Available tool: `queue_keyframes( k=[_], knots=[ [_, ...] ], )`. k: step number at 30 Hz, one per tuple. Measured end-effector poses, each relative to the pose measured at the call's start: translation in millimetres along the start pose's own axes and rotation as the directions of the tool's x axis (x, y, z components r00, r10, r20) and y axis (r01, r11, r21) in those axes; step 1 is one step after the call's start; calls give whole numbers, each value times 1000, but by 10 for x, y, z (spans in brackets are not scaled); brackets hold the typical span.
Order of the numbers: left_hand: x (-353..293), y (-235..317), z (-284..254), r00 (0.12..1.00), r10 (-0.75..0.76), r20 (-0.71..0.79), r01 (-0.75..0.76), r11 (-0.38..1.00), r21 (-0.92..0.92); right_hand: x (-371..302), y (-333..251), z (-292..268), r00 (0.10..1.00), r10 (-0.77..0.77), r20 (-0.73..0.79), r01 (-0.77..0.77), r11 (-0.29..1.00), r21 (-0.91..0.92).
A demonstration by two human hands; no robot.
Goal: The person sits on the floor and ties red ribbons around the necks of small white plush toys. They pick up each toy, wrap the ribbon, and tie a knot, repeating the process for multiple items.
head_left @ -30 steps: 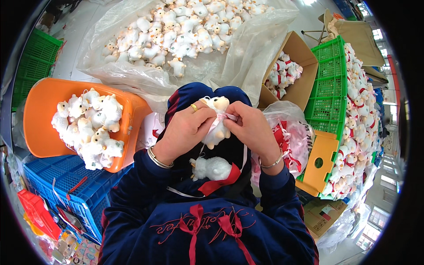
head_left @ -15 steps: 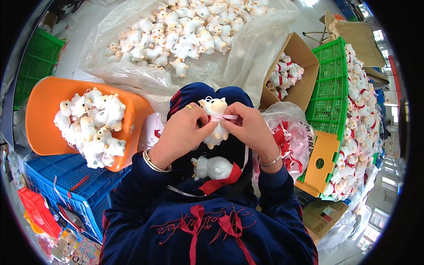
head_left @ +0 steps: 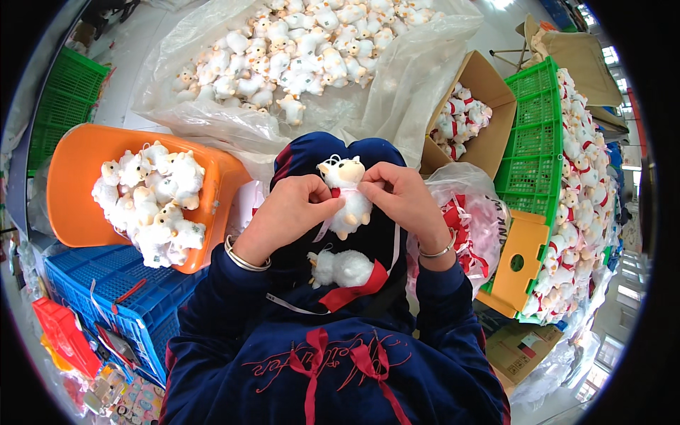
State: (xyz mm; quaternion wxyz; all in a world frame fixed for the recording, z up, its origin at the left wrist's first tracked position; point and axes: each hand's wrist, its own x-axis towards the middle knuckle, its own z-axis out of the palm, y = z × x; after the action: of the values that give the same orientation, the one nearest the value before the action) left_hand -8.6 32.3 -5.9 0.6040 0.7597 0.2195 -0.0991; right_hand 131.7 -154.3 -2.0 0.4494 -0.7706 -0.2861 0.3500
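Pale floor (head_left: 117,106) up top, and clear plastic sheeting (head_left: 407,92) spreads over it under heaped white plush animals (head_left: 304,53)! Orange seat (head_left: 71,184) at left, loaded with more; cardboard box (head_left: 492,106) and green crate (head_left: 528,134) at right. Over the dark blue lap (head_left: 375,150), one plush toy (head_left: 354,207) sits between both hands: left hand (head_left: 294,212) gripping its side, right hand (head_left: 407,202) pinching pale ribbon (head_left: 347,190) at its neck.
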Motion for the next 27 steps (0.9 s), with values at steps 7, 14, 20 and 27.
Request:
queue_keyframes(
  k=[7, 14, 20, 27],
  knots=[
    [18, -20, -151, 937, -275, 214, 342, 845, -412, -3, -31, 16, 1000, -7, -2, 7, 1000, -29],
    [-42, -125, -25, 963, -161, 214, 218, 935, -280, -21, -38, 43, 1000, -26, -11, 26, 999, -35],
    [-133, -7, -128, 947, -182, 267, 267, 904, -333, -34, -31, 49, 999, -43, -31, 41, 998, -41],
    [-143, 186, -124, 940, -254, 229, 312, 910, -274, -21, -9, 80, 998, -53, -16, 52, 998, -27]
  ],
)
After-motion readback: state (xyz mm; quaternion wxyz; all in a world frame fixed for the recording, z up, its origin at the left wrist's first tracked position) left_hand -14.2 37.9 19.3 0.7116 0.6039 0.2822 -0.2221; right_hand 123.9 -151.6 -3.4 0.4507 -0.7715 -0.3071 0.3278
